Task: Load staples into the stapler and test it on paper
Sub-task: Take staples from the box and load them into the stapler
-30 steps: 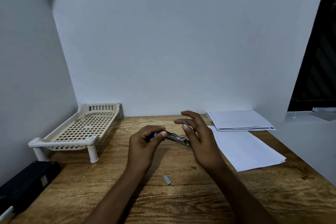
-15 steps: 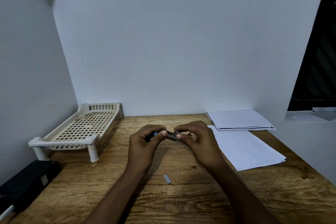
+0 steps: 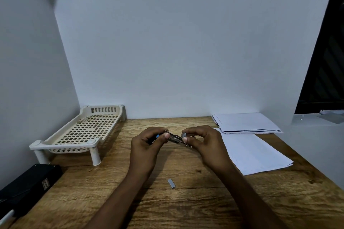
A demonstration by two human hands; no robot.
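Nothing readable is showing anywhere. The long black rectangular box (image 3: 28, 186), lying at the lower left of the frame on the wooden worktop (image 3: 186, 201), is carrying a small pale label on its side, but the marks on it are too small and blurred to make out. The white sheets of paper (image 3: 247, 122) lying at the right of the frame are showing only faint lines, none of them legible.

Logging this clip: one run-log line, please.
left hand: holds stapler | right hand: pinches staples at it | spare strip: on table
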